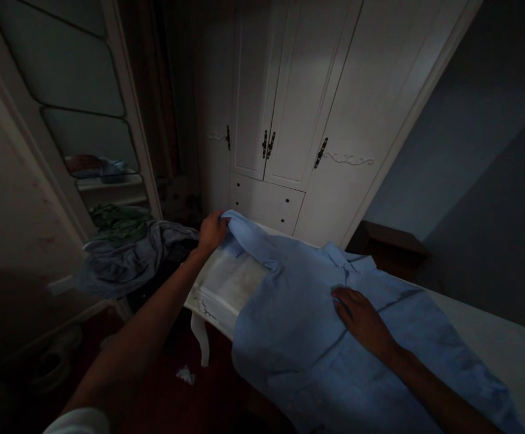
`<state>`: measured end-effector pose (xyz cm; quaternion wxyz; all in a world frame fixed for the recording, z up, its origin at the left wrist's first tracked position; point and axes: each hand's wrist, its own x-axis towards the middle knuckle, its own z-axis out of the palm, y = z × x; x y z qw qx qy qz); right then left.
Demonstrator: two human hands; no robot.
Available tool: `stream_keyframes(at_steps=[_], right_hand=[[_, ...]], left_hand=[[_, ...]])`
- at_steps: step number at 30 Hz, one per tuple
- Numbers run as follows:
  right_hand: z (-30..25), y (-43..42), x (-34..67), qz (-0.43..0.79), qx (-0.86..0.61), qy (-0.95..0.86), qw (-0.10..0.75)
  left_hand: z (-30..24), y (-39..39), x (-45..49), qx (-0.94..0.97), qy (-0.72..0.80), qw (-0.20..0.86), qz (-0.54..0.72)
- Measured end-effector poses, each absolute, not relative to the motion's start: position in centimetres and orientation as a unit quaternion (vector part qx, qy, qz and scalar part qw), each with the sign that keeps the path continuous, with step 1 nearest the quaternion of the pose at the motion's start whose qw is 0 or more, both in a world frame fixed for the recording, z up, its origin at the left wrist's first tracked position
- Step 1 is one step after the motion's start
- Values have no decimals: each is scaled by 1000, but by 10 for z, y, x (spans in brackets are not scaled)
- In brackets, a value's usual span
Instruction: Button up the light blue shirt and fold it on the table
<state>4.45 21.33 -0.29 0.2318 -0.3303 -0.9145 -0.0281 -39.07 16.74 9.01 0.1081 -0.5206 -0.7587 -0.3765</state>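
A light blue collared shirt (289,313) lies spread across a white table (226,283), its lower part hanging over the near edge. My left hand (211,232) is closed on the end of the shirt's sleeve (244,232), holding it out toward the table's far left corner. My right hand (361,319) lies flat with fingers spread on the shirt's chest, just below the collar (348,259).
A pile of grey and green clothes (126,250) sits to the left of the table. A white wardrobe (298,108) with dark handles stands behind. A dark low cabinet (393,241) stands at its right. A scrap of paper (185,375) lies on the dark floor.
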Motion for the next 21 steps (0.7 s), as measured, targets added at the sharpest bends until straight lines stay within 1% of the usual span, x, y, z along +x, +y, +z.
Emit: stream_keyframes(at_steps=[2, 4, 7, 9, 10, 12, 14, 16, 17, 19, 21], right_hand=[[-2, 212, 44, -24, -328, -914, 238], [1, 211, 43, -17, -329, -915, 235], [11, 213, 40, 19, -335, -917, 215], [19, 218, 37, 64, -354, -908, 214], [24, 220, 36, 90, -370, -896, 227], [37, 225, 31, 139, -402, -860, 282], [51, 227, 23, 167, -409, -822, 359], [67, 227, 9, 172, -386, -803, 419], [74, 226, 1, 171, -368, -804, 434], [87, 225, -22, 164, -331, -823, 431], [98, 226, -51, 152, -301, -856, 392]], left_hand=[[112, 172, -364, -544, -715, 168, -405], [132, 179, -332, -590, -680, 185, -395], [151, 186, -278, -707, -613, 190, -297], [153, 187, -247, -785, -556, 149, -230], [151, 185, -235, -822, -519, 114, -206], [145, 179, -221, -871, -453, 32, -188], [136, 169, -223, -876, -427, -40, -218], [128, 158, -236, -836, -451, -91, -298], [124, 153, -246, -802, -473, -108, -350], [113, 143, -266, -709, -525, -113, -457], [97, 134, -282, -608, -577, -84, -539]])
